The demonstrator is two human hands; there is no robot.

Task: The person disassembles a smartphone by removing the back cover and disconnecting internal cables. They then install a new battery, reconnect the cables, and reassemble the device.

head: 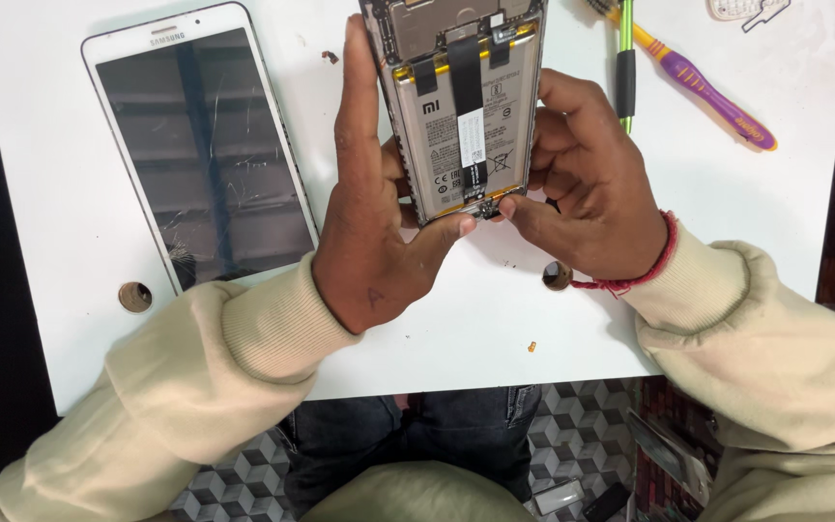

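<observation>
An opened smartphone (461, 106) with its back cover off shows a grey battery and a black flex strip down the middle. My left hand (371, 208) grips its left edge, thumb tip pressed at the bottom edge. My right hand (587, 184) holds the right side, with thumb and forefinger pinched at the phone's bottom edge next to a small connector. Both hands keep the phone just above the white table (70, 290).
A white tablet (200, 145) with a cracked dark screen lies at the left. A purple and yellow toothbrush (703, 92) and a green and black tool (625, 68) lie at the upper right. Small round caps (134, 297) (557, 276) and a tiny part (532, 345) sit on the table.
</observation>
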